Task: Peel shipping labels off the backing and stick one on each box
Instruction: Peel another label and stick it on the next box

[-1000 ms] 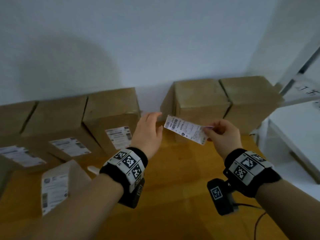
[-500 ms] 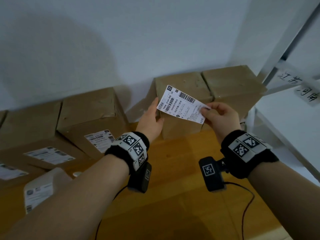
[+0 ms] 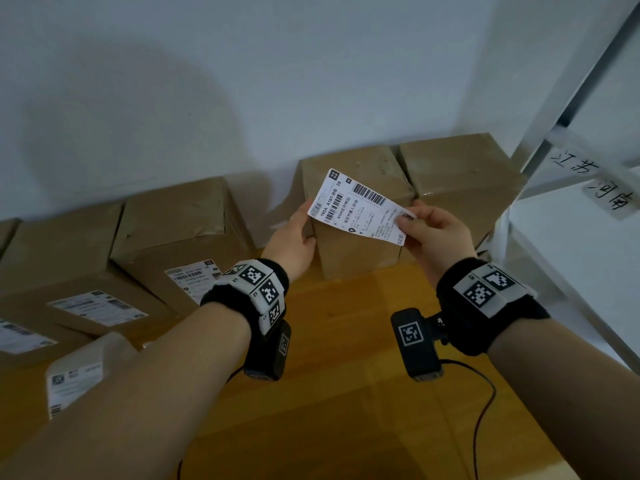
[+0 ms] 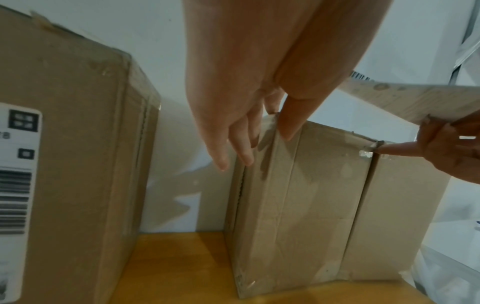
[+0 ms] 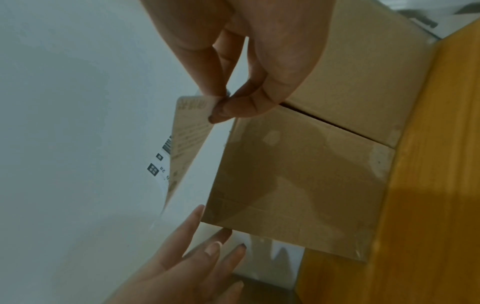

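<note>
The right hand (image 3: 436,233) pinches the label (image 3: 360,206) reading "190A A161-BB 28"; smaller print is unreadable. The left hand (image 3: 294,244) rests with straight fingers on the box (image 3: 353,251).

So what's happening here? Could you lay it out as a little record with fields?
Setting: cardboard boxes in a row on a wooden table against a white wall
Right hand: pinches one end of a shipping label
Left hand: fingers straight, touching the left corner of the unlabelled box
Label: held in the air before that box, not yet stuck
Already labelled: box to the left
</note>
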The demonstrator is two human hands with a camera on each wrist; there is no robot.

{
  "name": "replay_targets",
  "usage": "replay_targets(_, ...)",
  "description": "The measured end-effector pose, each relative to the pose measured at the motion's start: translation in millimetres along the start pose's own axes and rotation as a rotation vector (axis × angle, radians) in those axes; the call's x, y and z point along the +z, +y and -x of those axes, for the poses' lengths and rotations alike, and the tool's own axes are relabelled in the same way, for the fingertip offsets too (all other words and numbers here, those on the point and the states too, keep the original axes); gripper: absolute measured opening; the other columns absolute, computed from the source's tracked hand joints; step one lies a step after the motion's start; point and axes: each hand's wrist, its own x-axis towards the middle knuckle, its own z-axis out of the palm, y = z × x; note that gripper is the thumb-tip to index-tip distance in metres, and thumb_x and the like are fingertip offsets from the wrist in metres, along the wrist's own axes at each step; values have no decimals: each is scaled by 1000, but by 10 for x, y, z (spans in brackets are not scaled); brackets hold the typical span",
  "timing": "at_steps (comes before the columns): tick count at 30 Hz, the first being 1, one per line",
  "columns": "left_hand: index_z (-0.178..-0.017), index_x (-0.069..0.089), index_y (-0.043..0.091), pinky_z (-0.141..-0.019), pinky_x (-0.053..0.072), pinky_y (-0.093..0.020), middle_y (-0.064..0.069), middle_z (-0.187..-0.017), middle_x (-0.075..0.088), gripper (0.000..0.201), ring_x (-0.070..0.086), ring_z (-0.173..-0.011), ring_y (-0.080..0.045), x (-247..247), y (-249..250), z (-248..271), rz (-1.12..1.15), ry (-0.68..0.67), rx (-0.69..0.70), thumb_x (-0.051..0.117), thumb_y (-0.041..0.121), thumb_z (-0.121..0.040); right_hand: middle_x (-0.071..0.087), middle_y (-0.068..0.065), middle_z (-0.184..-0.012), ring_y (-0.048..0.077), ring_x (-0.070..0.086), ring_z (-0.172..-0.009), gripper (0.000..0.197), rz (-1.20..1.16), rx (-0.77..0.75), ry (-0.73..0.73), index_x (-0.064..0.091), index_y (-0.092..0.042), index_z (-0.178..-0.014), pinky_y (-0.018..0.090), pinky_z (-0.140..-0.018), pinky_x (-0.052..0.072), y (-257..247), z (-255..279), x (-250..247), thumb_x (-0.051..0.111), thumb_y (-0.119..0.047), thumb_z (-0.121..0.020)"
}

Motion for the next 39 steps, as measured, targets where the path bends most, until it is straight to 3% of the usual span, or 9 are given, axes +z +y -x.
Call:
replay_targets(4,-148,20,29,-58,42,-16,2,-105,54,61,54,-68,-7,-16,-61,18,-48,22,2,42,8,-96,42,6,-144,16,67,-87,17,-33,15,-63,59,-7,-69,27,-75,55,-8,27,38,62,6,-81)
replay_targets(13,-147,13,37,-65,45,-21,-11,-131,51,70,59,-74,-10,-94,-218,46,-176,47,35,45,8,-92,32,8,-150,22,67,-96,9,31,42,-108,62,-1,-75,26,-72,57,-36,-5,74,63,4,-81)
replay_targets(17,-145,27,15,-78,43,-23,-14,-130,51,53,56,-94,-15,-86,-154,102,-48,12,-19,43,6,-95,62,19,-115,37,66,-96,15,-60,109,-196,57,-3,-69,32,-78,58,-58,34,153,62,5,-82)
replay_targets(20,-148,18,24,-87,42,-22,1,-130,47,62,53,-103,-8,-93,-139,211,89,36,22,44,6,-95,69,15,-86,28,68,-82,17,-102,108,-181,56,-5,-69,27,-68,58,-99,88,150,61,5,-83)
replay_targets(23,-148,16,30,-110,32,-32,9,-145,36,71,40,-129,-7,-131,-145,281,252,118,106,49,4,-91,68,17,-88,25,67,-77,11,-48,85,-145,58,-5,-76,25,-64,57,-157,168,127,62,1,-84)
replay_targets(27,-149,15,26,-113,31,-43,3,-151,29,76,29,-139,-13,-172,-116,416,373,187,139,54,1,-88,68,14,-88,22,66,-77,9,-109,80,-130,57,-6,-79,28,-72,58,-214,280,155,59,-1,-87)
replay_targets(32,-135,25,21,-88,52,-27,2,-127,46,52,57,-97,-2,-159,-175,679,327,193,113,48,3,-92,68,11,-84,14,64,-67,6,-104,83,-79,60,-6,-84,18,-56,53,-148,438,293,58,-3,-89)
replay_targets(35,-136,34,18,-67,45,-10,4,-110,53,47,52,-73,4,-138,-235,778,120,197,69,50,9,-93,67,11,-82,14,59,-64,6,-104,107,-56,60,-6,-84,17,-54,48,-119,460,349,59,-2,-88)
replay_targets(39,-146,24,22,-99,37,-25,-3,-143,42,69,47,-124,-18,-110,-308,831,-8,138,25,61,21,-88,65,14,-81,16,55,-61,10,-108,138,-71,57,-4,-79,18,-54,48,-52,495,441,58,3,-87)
